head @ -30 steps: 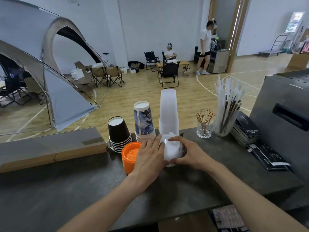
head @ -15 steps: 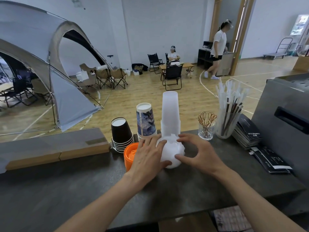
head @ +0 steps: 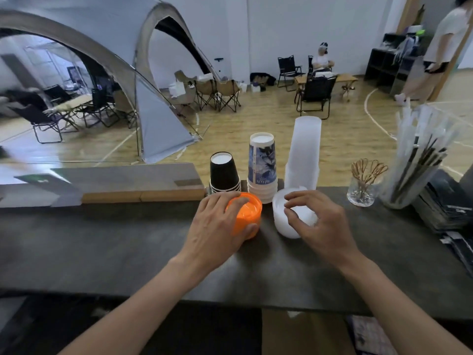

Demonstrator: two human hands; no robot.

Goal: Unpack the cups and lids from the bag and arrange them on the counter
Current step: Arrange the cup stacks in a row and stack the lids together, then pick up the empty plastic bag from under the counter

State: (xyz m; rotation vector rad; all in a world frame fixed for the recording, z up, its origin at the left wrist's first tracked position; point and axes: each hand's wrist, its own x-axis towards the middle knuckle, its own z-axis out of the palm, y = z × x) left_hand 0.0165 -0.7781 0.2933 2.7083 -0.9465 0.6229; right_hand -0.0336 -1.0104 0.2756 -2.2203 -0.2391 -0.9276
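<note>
On the dark counter (head: pixel 115 242) stand a stack of orange lids (head: pixel 247 213) and a stack of white lids (head: pixel 282 216), side by side. My left hand (head: pixel 217 226) wraps around the orange stack, fingers over its top and thumb at its front. My right hand (head: pixel 317 221) rests on the white stack, fingertips on the top lid. Behind them, upside down, stand a stack of black cups (head: pixel 224 172), a stack of blue-patterned cups (head: pixel 262 167) and a tall stack of clear cups (head: pixel 304 152). No bag is in view.
At the right stand a small glass of metal clips (head: pixel 363 183), a jar of wrapped straws (head: pixel 414 165) and piles of dark packets (head: pixel 445 198). A wooden-edged ledge (head: pixel 128 185) borders the counter's far left. Beyond are a tent, chairs and two people.
My left hand has moved off the white lids onto the orange stack. My right hand stays on the white lids. The view has shifted left and closer.
</note>
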